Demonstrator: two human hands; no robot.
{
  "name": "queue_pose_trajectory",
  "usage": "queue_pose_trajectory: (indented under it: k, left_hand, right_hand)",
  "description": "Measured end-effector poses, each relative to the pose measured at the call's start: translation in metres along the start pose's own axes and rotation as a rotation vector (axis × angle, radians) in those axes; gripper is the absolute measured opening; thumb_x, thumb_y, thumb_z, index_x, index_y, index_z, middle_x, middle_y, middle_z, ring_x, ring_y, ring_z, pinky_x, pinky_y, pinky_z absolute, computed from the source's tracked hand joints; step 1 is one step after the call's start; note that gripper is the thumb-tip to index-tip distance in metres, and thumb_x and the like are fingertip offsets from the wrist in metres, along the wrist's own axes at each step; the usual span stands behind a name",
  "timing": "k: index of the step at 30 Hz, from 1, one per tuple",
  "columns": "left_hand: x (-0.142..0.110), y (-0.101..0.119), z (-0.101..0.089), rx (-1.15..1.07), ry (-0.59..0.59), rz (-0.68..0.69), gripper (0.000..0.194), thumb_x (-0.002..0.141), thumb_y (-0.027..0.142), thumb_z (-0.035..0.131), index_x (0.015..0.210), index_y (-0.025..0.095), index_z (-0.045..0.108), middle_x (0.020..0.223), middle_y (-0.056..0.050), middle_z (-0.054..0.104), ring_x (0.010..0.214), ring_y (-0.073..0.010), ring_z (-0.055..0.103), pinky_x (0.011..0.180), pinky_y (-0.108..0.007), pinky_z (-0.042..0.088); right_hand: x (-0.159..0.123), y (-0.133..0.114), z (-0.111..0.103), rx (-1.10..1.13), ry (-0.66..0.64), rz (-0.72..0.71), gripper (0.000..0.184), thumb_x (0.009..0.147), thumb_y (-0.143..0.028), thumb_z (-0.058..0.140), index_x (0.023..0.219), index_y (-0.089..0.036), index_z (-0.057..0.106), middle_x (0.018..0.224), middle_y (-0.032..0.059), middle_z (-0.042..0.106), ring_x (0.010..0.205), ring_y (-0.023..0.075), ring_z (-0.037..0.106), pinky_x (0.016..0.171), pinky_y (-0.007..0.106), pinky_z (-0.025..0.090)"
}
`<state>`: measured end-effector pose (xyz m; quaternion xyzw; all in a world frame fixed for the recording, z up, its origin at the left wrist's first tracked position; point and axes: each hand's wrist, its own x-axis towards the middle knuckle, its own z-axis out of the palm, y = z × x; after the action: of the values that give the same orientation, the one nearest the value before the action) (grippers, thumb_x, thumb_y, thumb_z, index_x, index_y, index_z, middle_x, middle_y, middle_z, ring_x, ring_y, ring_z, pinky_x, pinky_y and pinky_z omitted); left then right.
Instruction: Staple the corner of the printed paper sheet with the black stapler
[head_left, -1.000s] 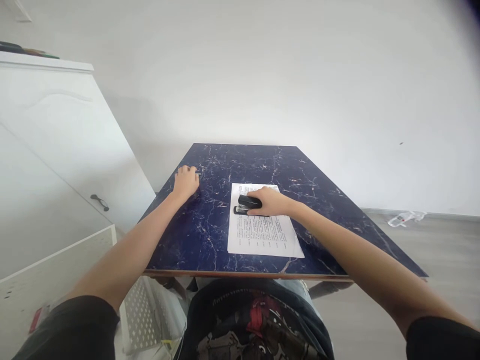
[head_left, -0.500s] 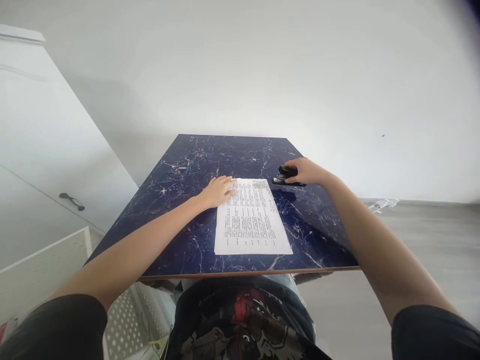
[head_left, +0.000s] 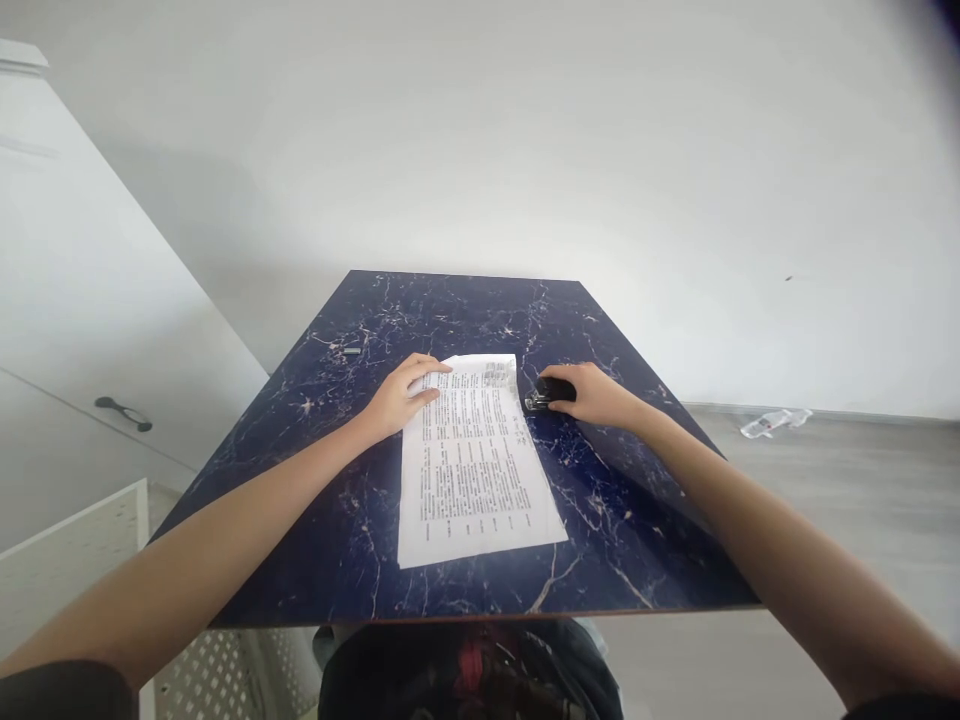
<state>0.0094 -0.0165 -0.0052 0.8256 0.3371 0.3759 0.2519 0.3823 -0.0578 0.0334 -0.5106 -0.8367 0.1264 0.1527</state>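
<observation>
My right grip [head_left: 596,393] covers the back of the stapler [head_left: 556,388], so only its front half shows, and the gap between its underside and the table [head_left: 450,310] is too dark for me to tell whether they touch. My forearms run out at the bottom corners, and the print on the paper [head_left: 480,460] is too small to read. What I can see of the stapler is a black, rounded top arm with a bright metal part below it at the nose. It sits just to the right of the paper's far end, nose turned left toward the sheet, its long axis running roughly side to side. The paper is white, densely printed, with a greyish block at its far right corner; its long axis runs away from me. My right grip is closed round the stapler, thumb on the near side. My left grip [head_left: 405,395] has thumb and fingers parted, laid on the paper's left edge near the far end. A small greyish strip [head_left: 352,351] lies farther left on the table.
</observation>
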Motion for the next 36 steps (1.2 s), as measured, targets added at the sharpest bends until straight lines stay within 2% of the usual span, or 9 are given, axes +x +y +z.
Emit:
queue_pose_trajectory:
  k: [2, 5, 11, 15, 20, 29, 36]
  left_hand:
    - [0.000, -0.004, -0.002, -0.063, -0.031, -0.061, 0.035, 0.094, 0.019, 0.065, 0.126, 0.029, 0.070, 0.131, -0.007, 0.063, 0.130, -0.0240, 0.060, 0.118, -0.047, 0.045]
    - [-0.001, -0.010, -0.002, -0.136, -0.055, -0.134, 0.037, 0.094, 0.023, 0.066, 0.130, 0.030, 0.069, 0.135, -0.006, 0.065, 0.130, -0.0248, 0.062, 0.117, -0.048, 0.047]
    - [0.000, -0.008, 0.000, -0.207, -0.044, -0.238, 0.036, 0.095, 0.028, 0.066, 0.131, 0.032, 0.069, 0.136, -0.007, 0.067, 0.123, -0.0261, 0.067, 0.109, -0.048, 0.056]
    - [0.003, -0.005, 0.001, -0.111, -0.070, -0.225, 0.034, 0.094, 0.027, 0.066, 0.128, 0.034, 0.069, 0.131, -0.006, 0.068, 0.123, -0.0259, 0.067, 0.111, -0.048, 0.054]
    - [0.002, -0.006, 0.001, -0.107, -0.086, -0.249, 0.034, 0.096, 0.027, 0.065, 0.129, 0.034, 0.068, 0.131, -0.005, 0.069, 0.121, -0.0254, 0.068, 0.109, -0.048, 0.056]
    - [0.002, 0.006, 0.001, -0.101, -0.181, -0.339, 0.033, 0.102, 0.030, 0.062, 0.134, 0.033, 0.065, 0.135, -0.004, 0.065, 0.126, -0.0244, 0.063, 0.111, -0.050, 0.052]
    - [0.000, 0.010, 0.004, -0.081, -0.205, -0.338, 0.032, 0.101, 0.027, 0.063, 0.133, 0.034, 0.065, 0.133, -0.003, 0.066, 0.122, -0.0230, 0.065, 0.106, -0.046, 0.054]
  right_hand:
    - [0.002, -0.004, 0.006, 0.049, 0.046, -0.003, 0.042, 0.085, -0.027, 0.071, 0.127, -0.026, 0.069, 0.121, 0.0065, 0.077, 0.108, 0.0285, 0.073, 0.097, 0.046, 0.058]
    - [0.002, -0.007, 0.015, 0.080, 0.129, 0.006, 0.039, 0.088, -0.027, 0.070, 0.127, -0.026, 0.069, 0.119, 0.0071, 0.077, 0.108, 0.0287, 0.074, 0.097, 0.047, 0.059]
    - [-0.010, -0.002, 0.027, 0.092, 0.275, 0.043, 0.041, 0.093, -0.037, 0.068, 0.134, -0.031, 0.067, 0.127, 0.0058, 0.075, 0.114, 0.0295, 0.073, 0.102, 0.049, 0.058]
    - [-0.012, -0.005, 0.026, 0.147, 0.267, 0.117, 0.038, 0.097, -0.045, 0.065, 0.133, -0.034, 0.069, 0.126, 0.0043, 0.076, 0.114, 0.0291, 0.073, 0.099, 0.048, 0.060]
    - [-0.009, -0.010, 0.025, 0.186, 0.279, 0.163, 0.031, 0.101, -0.042, 0.060, 0.128, -0.034, 0.073, 0.122, 0.0038, 0.077, 0.112, 0.0287, 0.074, 0.098, 0.047, 0.060]
    - [-0.005, -0.023, 0.029, 0.264, 0.242, 0.065, 0.030, 0.101, -0.036, 0.065, 0.128, -0.023, 0.072, 0.112, 0.0066, 0.078, 0.097, 0.0233, 0.075, 0.082, 0.039, 0.060]
    - [0.005, -0.032, 0.033, 0.301, 0.257, 0.021, 0.028, 0.100, -0.031, 0.067, 0.126, -0.022, 0.072, 0.109, 0.0069, 0.077, 0.094, 0.0216, 0.072, 0.080, 0.038, 0.058]
